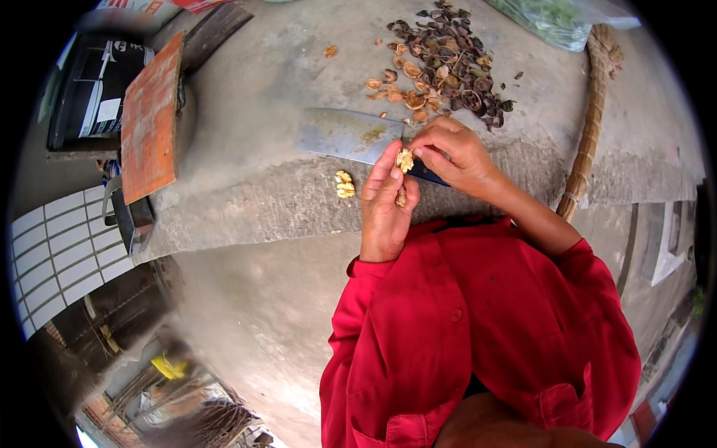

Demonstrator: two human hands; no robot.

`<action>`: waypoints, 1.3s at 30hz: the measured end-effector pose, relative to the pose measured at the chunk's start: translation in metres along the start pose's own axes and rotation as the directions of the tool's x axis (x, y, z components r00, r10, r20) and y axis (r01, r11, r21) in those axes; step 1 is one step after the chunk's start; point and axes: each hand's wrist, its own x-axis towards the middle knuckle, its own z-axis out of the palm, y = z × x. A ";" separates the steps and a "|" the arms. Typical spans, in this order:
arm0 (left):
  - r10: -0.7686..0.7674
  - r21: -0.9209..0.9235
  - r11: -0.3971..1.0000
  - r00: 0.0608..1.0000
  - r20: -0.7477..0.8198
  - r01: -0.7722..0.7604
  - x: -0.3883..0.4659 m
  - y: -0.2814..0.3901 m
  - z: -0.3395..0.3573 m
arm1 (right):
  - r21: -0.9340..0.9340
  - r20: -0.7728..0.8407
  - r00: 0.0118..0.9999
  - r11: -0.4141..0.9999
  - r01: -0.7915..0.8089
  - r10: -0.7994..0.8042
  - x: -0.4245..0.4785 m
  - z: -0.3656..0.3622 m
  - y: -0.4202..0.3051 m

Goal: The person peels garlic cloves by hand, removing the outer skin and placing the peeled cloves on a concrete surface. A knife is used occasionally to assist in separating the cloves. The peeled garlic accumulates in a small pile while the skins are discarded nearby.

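My left hand (386, 204) holds a pale walnut kernel (404, 160) upright between thumb and fingertips. Lower in the same palm, a second walnut piece (401, 196) shows between thumb and curled fingers. My right hand (456, 154) comes from the right, its thumb and forefinger pinched at the kernel's edge; whether a scrap is between them cannot be made out. Behind both hands a cleaver (347, 134) lies flat on the concrete, its wide blade stained brown and its dark handle (427, 172) partly covered by my hands. Left of my left hand rests another walnut kernel (344, 185).
Cracked walnut shells (413, 101) and dark dried husks (448, 50) form a heap beyond the cleaver. One shell piece (330, 51) lies apart. A straw-like broom handle (588, 129) leans at right, near a plastic bag of greens (543, 19). An orange board (151, 120) stands at left.
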 end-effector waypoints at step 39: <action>0.296 0.683 0.628 0.926 0.234 -0.373 -0.006 0.008 0.007 | 0.363 0.517 0.771 0.720 -0.591 0.372 0.010 -0.020 -0.015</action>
